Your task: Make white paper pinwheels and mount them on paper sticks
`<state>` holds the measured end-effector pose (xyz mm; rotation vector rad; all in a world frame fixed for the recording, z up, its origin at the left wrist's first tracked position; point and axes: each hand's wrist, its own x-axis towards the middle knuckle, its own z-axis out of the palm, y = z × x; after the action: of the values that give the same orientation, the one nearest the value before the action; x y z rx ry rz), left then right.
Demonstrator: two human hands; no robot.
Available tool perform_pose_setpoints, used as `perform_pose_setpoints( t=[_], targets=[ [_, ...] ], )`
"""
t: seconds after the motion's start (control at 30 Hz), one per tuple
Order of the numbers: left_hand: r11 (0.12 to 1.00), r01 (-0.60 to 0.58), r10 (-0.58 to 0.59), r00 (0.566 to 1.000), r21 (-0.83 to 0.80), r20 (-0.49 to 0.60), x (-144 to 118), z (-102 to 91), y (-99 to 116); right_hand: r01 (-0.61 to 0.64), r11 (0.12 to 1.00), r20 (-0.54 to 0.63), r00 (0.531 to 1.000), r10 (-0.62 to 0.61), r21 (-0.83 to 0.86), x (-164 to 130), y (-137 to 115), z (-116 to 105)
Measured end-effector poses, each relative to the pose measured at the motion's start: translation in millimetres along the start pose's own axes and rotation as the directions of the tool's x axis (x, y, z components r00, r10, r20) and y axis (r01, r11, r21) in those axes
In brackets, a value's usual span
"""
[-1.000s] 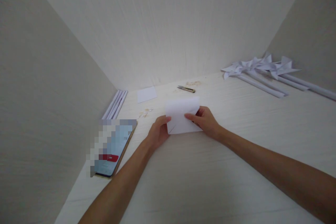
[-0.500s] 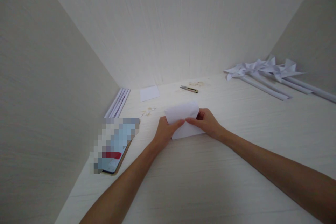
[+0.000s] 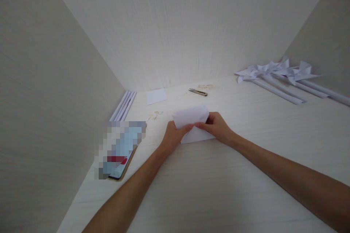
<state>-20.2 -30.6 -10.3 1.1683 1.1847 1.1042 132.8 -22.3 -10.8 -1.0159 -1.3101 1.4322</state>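
Note:
A white sheet of paper (image 3: 190, 115) is between my hands over the table, its far part bent over toward me. My left hand (image 3: 174, 135) grips its left side, thumb pressed on the front. On the other side my right hand (image 3: 216, 126) pinches the paper, its thumb tip almost touching the left one near the middle. The fingers of both hands are mostly hidden behind the sheet. Beyond the paper lies a pair of thread snips (image 3: 198, 92). A flat white paper piece (image 3: 156, 96) rests to their left.
Paper pinwheels (image 3: 273, 70) on rolled paper sticks (image 3: 279, 91) lie at the back right. Several rolled paper tubes (image 3: 123, 105) lean at the left wall. A phone (image 3: 123, 169), partly blurred out, lies left of my arm. Small scraps (image 3: 155, 115) are on the table (image 3: 191, 189).
The view has shifted very slightly. My hands keep the same hold on the folded-over paper, with no clear movement.

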Motion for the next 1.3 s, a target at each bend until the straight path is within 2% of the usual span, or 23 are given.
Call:
perform_pose_setpoints(
  t=[0.1,0.2,0.3,0.37,0.5,0.6,0.67,0.83,1.1,1.3],
  targets=[
    [1.000,-0.004,0.004,1.000,-0.016,-0.021,1,-0.2,-2,0.016,1.000,0.004,1.000,-0.016,-0.003,0,1,1],
    [0.998,-0.021,0.017,0.997,-0.065,-0.069,3,-0.9,-4,0.090,0.993,-0.009,0.996,-0.090,0.076,1,1,1],
    [0.987,-0.065,0.043,0.987,-0.146,-0.154,6,-0.9,-4,0.168,0.962,-0.010,0.985,-0.170,0.216,0,-1,3],
    [0.971,-0.090,0.041,0.975,-0.220,-0.221,7,0.0,-1,0.196,0.951,0.032,0.977,-0.209,0.239,-3,-2,4],
    [0.942,-0.110,0.017,0.959,-0.316,-0.283,6,2.8,5,0.273,0.961,0.171,0.946,-0.276,0.040,-8,-3,9],
    [0.944,-0.113,0.022,0.959,-0.310,-0.283,4,5.1,7,0.315,0.939,0.207,0.936,-0.284,-0.137,-9,-1,12],
    [0.951,-0.108,0.023,0.959,-0.289,-0.284,3,6.6,6,0.317,0.929,0.180,0.942,-0.285,-0.189,-8,0,12],
    [0.953,-0.093,0.011,0.961,-0.287,-0.276,2,9.2,7,0.299,0.938,0.114,0.953,-0.282,-0.175,-6,-2,12],
    [0.941,-0.094,0.002,0.962,-0.325,-0.273,-2,15.2,12,0.371,0.891,0.044,0.927,-0.373,-0.262,-7,0,13],
    [0.946,-0.116,0.040,0.968,-0.304,-0.247,-2,14.3,9,0.338,0.894,-0.030,0.932,-0.362,-0.295,-8,0,14]
  ],
)
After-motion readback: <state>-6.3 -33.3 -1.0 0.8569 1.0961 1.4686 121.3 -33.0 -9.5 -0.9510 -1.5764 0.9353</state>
